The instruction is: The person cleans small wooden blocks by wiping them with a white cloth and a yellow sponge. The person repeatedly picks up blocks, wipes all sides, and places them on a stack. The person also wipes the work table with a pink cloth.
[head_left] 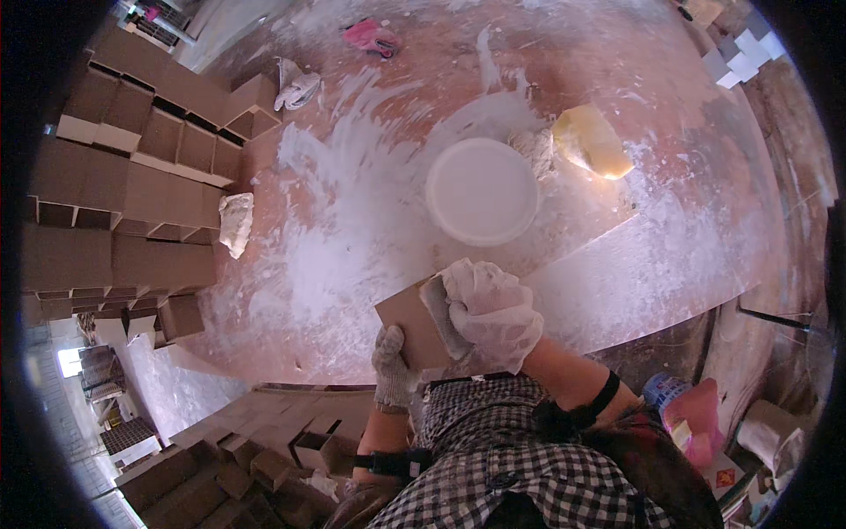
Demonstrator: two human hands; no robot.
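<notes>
My left hand [394, 366], in a knitted glove, grips the lower left edge of a brown box-like piece [408, 319] held tilted over the table's near edge. My right hand [492, 304] wears a thin, whitish plastic glove over another layer. Its fingers are closed round a grey, fuzzy-edged pad [443, 316], which lies against the right part of the brown piece. Whether the pad is a sponge or a brush I cannot tell. Just beyond my hands stands a round white basin [482, 191] with a pale, smooth content.
The reddish table [264, 326] is smeared with white. Right of the basin are a yellow translucent lump [590, 141] and a crumpled whitish cloth [533, 152]. Brown boxes [163, 189] stack at the left, more [203, 476] below. A pink item [372, 37] lies far off.
</notes>
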